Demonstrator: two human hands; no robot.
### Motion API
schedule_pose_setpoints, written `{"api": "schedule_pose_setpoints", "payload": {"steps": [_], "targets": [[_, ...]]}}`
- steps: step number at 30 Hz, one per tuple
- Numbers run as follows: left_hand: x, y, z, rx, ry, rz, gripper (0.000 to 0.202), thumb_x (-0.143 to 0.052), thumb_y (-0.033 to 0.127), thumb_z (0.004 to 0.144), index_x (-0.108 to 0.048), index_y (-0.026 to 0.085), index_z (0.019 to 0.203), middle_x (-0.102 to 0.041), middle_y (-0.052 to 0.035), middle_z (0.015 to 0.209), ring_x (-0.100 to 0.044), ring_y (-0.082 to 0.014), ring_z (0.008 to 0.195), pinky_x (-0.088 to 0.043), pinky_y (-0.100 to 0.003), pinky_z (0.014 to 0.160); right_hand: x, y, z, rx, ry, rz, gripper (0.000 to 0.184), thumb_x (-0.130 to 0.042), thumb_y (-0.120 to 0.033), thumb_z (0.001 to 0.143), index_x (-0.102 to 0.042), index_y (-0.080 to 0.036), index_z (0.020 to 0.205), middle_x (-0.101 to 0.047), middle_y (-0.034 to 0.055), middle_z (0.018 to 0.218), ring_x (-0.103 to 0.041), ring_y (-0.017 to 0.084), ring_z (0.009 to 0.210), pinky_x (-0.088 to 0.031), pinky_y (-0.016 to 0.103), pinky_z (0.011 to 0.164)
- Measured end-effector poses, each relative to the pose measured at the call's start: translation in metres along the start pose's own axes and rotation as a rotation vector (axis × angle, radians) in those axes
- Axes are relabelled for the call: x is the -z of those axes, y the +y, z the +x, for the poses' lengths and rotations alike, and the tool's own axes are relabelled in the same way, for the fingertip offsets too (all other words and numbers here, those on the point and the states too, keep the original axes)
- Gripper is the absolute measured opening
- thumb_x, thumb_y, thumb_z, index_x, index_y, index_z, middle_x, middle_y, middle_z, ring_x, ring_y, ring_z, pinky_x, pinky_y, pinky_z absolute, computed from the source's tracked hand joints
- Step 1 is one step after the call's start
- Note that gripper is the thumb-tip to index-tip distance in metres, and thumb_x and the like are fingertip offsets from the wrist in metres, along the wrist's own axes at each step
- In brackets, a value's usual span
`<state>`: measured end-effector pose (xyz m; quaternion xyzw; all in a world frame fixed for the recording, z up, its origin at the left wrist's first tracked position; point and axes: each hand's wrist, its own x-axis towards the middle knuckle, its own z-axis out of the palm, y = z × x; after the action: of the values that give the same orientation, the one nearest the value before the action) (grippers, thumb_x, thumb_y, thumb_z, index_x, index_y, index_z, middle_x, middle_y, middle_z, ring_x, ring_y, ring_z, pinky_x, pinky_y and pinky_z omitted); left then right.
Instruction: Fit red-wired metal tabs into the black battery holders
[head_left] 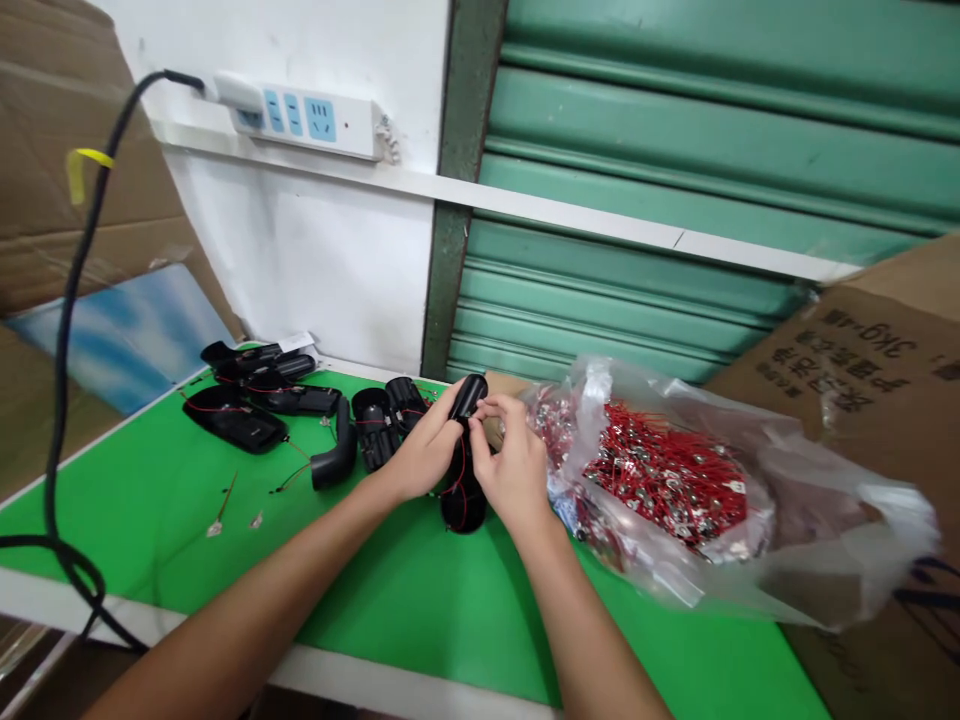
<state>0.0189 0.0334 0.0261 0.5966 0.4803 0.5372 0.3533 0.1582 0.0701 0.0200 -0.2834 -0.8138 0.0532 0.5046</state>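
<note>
My left hand [426, 452] is closed around a black plastic housing [466, 505] with a thin red wire running along it. Its rounded upper end sticks out above my fingers. From the other side, my right hand [514, 462] reaches in with thumb and fingertips pinched together at the housing. Whatever those fingertips hold is too small and hidden to make out. Just left of my hands, more black housings [375, 425] lie on the green tabletop [360, 590]. On the right a clear plastic bag [817, 530] holds many red wires with small metal contacts [667, 480].
Several black housings [236, 418] are piled at the left, near a curved black handle piece [336, 450]. Loose wired contacts [216, 525] lie in front of them. A thick black cable [64, 330] hangs from the power strip [315, 120]. Cardboard [862, 400] stands at the right.
</note>
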Motion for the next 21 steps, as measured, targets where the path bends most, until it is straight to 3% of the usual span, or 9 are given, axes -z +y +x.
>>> {"api": "schedule_pose_setpoints", "payload": {"steps": [8,21], "targets": [[-0.0020,0.0025,-0.0013,0.040,-0.010,0.009,0.070,-0.035,0.024,0.088,-0.031,0.004,0.155,-0.036,-0.0141,0.165,-0.032,-0.0220,0.155,-0.019,-0.037,0.133,-0.0036,-0.0021,-0.0039,0.077,0.032,-0.129,0.019,-0.052,-0.015,0.100,-0.052,-0.020,0.119,-0.073,0.0087,0.097,-0.074,0.023,0.083,-0.058,0.034,0.073],[-0.0006,0.0091,-0.0017,0.050,-0.028,-0.042,0.071,-0.035,0.022,0.089,-0.029,0.008,0.158,-0.032,-0.0098,0.168,-0.028,-0.0211,0.157,-0.018,-0.034,0.133,-0.0032,0.0019,-0.0059,0.095,0.051,-0.164,0.009,-0.054,-0.019,0.101,-0.058,-0.021,0.109,-0.075,0.0092,0.095,-0.074,0.022,0.081,-0.059,0.035,0.075]]}}
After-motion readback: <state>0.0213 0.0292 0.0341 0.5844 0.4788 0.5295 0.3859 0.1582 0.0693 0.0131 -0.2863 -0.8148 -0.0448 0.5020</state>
